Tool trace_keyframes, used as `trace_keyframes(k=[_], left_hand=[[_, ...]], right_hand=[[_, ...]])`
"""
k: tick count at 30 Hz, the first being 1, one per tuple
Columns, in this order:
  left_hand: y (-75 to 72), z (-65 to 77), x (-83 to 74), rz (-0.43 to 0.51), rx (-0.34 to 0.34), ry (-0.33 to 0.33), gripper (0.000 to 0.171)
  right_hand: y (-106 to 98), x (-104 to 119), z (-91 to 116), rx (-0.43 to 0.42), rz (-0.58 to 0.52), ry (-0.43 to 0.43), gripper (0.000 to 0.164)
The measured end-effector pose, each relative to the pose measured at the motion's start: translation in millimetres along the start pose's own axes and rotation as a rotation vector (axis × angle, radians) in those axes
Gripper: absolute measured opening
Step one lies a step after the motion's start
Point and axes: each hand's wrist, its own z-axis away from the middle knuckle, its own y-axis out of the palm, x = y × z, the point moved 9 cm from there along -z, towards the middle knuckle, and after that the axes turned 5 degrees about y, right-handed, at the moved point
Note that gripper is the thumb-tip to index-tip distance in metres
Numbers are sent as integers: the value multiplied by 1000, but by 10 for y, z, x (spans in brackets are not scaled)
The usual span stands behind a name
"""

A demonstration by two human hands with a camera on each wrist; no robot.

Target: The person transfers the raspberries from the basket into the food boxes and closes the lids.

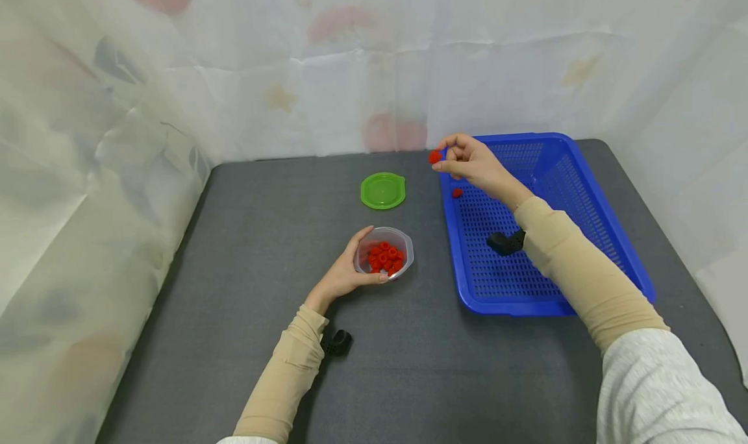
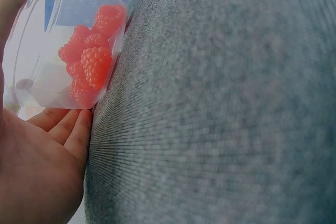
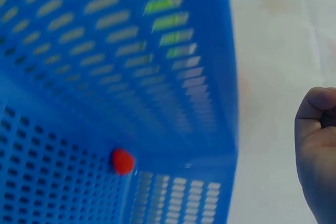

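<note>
My left hand (image 1: 345,272) holds a clear plastic container (image 1: 408,243), thumb and fingers around its sides, on the grey table. Inside it lie several red raspberries (image 2: 96,66), seen through the wall in the left wrist view. Over the far left corner of a blue basket (image 1: 456,262), my right hand (image 1: 474,165) pinches one raspberry (image 1: 435,156) between thumb and fingers. Another raspberry (image 1: 457,192) lies in the basket near that corner, also visible in the right wrist view. There, only part of the right hand shows and its raspberry is hidden.
A green lid (image 1: 382,191) lies on the table (image 1: 263,236) behind the container and left of the basket. Patterned white sheeting (image 1: 327,74) hangs along the back and sides. A black wrist device (image 1: 505,243) under the right forearm hangs over the basket.
</note>
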Motion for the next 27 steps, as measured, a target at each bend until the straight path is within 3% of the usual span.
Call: trace_keyframes(k=[5,14,21,27], left_hand=[[9,21,-87,-1,8,5,100],[-22,-34,169,-28,-21,19,100],[5,52,-102,-4,13,-33,96],[-4,61,-105,-3,12,-36,97]], right_hand=[[189,134,14,48,15,-53,26],[581,240,15,213,-25,-133,25],[880,222,33,336,12,-129,27],[1006,172,70,381,114,-86,30]])
